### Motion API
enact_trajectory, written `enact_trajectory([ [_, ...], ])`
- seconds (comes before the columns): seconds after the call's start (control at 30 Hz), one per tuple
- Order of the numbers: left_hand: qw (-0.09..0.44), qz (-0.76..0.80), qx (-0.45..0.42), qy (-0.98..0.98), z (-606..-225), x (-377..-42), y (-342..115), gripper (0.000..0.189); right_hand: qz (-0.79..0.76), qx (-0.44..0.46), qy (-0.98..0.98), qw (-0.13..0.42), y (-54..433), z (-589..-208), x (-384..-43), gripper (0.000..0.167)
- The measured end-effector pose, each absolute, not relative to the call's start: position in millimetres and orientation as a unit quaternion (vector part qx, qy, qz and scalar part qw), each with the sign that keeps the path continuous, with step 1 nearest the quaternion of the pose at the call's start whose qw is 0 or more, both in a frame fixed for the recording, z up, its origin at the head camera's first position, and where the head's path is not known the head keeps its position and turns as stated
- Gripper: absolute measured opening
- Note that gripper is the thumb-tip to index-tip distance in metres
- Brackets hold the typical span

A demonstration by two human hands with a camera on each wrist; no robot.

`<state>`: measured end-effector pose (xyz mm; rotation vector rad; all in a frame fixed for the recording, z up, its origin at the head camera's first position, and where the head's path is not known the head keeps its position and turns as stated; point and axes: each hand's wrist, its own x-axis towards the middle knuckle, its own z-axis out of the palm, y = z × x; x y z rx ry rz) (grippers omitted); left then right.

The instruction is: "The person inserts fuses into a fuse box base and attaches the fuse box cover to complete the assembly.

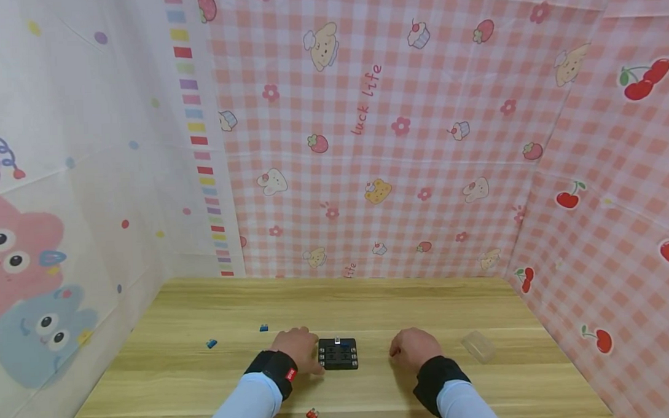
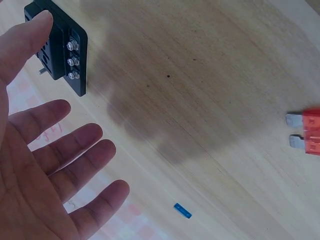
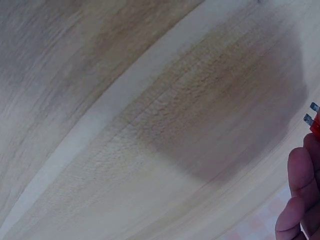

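A black fuse block [image 1: 338,354] with screw terminals lies on the wooden table between the two hands. My left hand [image 1: 296,349] is at its left side, fingers spread and fairly straight. In the left wrist view, the thumb [image 2: 30,42] overlaps the edge of the block [image 2: 77,55]; whether it presses cannot be told. To the right of the block and apart from it, my right hand [image 1: 417,349] has curled fingers. At the edge of the right wrist view, those fingers pinch a red blade fuse [image 3: 315,127], prongs outward; most of it is cut off.
Another red blade fuse [image 1: 312,414] lies near the front of the table [image 1: 404,305]. Two blue fuses, one nearer [image 1: 263,328] and one farther left [image 1: 211,343], lie left of the block. A clear plastic cover [image 1: 478,346] rests beyond the right hand. Cloth walls enclose the table.
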<state>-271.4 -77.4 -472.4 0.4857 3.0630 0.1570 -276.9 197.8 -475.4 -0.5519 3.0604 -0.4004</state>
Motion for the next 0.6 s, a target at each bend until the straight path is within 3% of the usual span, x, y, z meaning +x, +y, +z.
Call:
enact_trajectory([
  [0.6,0.019,0.043,0.166,0.985,-467.0,-269.7,-73.3,0.057,-0.108,-0.244,0.963,-0.029,182.2,-466.7,-282.0,0.006],
])
